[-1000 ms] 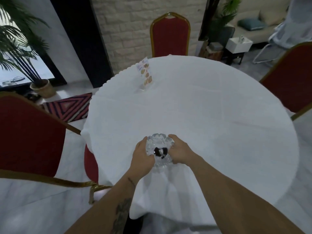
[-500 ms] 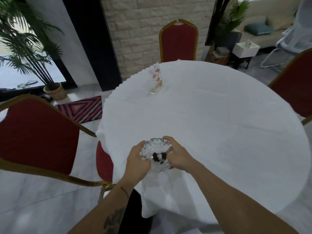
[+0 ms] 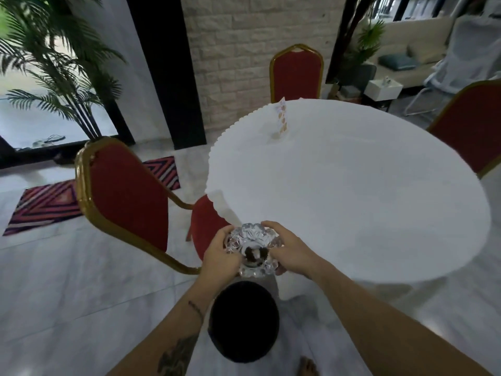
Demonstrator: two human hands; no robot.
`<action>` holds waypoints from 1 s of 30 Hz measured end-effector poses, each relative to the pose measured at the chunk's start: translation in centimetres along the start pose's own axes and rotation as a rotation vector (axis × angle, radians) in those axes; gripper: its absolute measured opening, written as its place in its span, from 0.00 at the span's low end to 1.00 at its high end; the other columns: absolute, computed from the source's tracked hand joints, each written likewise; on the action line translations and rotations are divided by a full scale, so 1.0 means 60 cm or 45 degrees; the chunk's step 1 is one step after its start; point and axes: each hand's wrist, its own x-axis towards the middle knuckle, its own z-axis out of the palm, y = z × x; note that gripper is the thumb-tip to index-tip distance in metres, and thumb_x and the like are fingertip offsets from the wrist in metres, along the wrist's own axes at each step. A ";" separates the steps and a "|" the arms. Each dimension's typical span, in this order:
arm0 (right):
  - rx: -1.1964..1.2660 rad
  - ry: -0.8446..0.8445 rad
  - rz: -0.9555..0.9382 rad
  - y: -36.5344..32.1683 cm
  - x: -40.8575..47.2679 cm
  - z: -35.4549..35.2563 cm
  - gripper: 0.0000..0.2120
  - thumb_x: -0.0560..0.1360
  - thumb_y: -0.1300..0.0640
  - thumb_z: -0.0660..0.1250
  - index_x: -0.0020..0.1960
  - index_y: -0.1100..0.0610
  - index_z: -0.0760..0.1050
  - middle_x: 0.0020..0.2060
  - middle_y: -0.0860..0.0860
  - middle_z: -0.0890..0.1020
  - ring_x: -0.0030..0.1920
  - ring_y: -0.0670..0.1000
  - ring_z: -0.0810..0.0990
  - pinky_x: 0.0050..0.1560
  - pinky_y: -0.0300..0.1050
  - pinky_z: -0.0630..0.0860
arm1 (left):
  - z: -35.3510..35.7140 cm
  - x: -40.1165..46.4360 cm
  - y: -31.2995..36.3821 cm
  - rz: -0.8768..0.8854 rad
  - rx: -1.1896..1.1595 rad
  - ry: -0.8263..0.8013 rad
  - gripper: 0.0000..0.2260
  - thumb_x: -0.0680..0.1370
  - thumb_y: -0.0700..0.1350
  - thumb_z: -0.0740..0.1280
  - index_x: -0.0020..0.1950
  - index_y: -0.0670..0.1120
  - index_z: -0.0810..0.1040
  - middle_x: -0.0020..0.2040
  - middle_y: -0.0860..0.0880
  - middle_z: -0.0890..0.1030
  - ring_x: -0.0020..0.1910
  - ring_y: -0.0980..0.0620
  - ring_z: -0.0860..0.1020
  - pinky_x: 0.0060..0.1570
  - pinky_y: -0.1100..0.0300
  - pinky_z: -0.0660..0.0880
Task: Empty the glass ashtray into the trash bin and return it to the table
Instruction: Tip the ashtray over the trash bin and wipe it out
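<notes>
The clear cut-glass ashtray (image 3: 252,248) with dark butts in its bowl is held level in the air, off the near left edge of the round table (image 3: 352,202) with its white cloth. My left hand (image 3: 220,256) grips its left rim and my right hand (image 3: 288,251) grips its right rim. Directly below and a little nearer stands a round black trash bin (image 3: 244,321) on the floor, its mouth dark and open.
A red chair with a gold frame (image 3: 122,202) stands close on the left, its seat tucked under the table. Two more red chairs (image 3: 296,73) stand behind and to the right. A small card stand (image 3: 282,120) sits on the table's far side. A bare foot (image 3: 307,366) shows beside the bin.
Both hands have lifted the ashtray off the table and carried it back toward me, past the table edge. The view has swung down and the bin has come into sight.
</notes>
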 end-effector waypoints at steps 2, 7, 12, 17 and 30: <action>0.036 0.012 -0.002 0.006 -0.018 0.040 0.33 0.75 0.71 0.57 0.71 0.40 0.69 0.49 0.54 0.79 0.32 0.49 0.83 0.29 0.43 0.80 | -0.031 -0.026 -0.020 0.022 -0.005 -0.019 0.21 0.72 0.41 0.73 0.60 0.61 0.77 0.54 0.54 0.85 0.48 0.51 0.85 0.51 0.52 0.83; 0.018 0.096 -0.025 0.029 -0.050 0.118 0.32 0.76 0.73 0.57 0.72 0.44 0.69 0.49 0.50 0.79 0.32 0.48 0.83 0.33 0.51 0.85 | -0.086 -0.073 -0.063 0.051 0.049 -0.065 0.22 0.77 0.31 0.67 0.61 0.57 0.76 0.51 0.54 0.83 0.33 0.61 0.78 0.31 0.69 0.75; -0.051 0.074 -0.013 0.074 -0.046 0.167 0.31 0.80 0.68 0.58 0.76 0.42 0.64 0.60 0.51 0.80 0.46 0.46 0.83 0.48 0.35 0.80 | -0.098 -0.086 -0.119 0.028 0.132 -0.020 0.21 0.77 0.30 0.66 0.61 0.54 0.76 0.53 0.57 0.81 0.46 0.57 0.81 0.40 0.68 0.78; -0.088 0.054 -0.056 0.174 0.010 0.221 0.32 0.79 0.70 0.57 0.76 0.42 0.62 0.60 0.50 0.80 0.57 0.56 0.83 0.55 0.47 0.81 | -0.075 -0.054 -0.215 -0.002 0.114 -0.045 0.18 0.77 0.33 0.69 0.60 0.53 0.77 0.52 0.55 0.83 0.49 0.52 0.82 0.47 0.58 0.80; -0.086 0.063 -0.279 0.495 0.211 0.329 0.34 0.75 0.76 0.63 0.77 0.53 0.64 0.67 0.46 0.72 0.67 0.43 0.69 0.54 0.18 0.65 | 0.020 0.108 -0.589 0.322 0.357 -0.079 0.31 0.69 0.41 0.62 0.72 0.58 0.65 0.70 0.50 0.73 0.70 0.53 0.72 0.69 0.50 0.73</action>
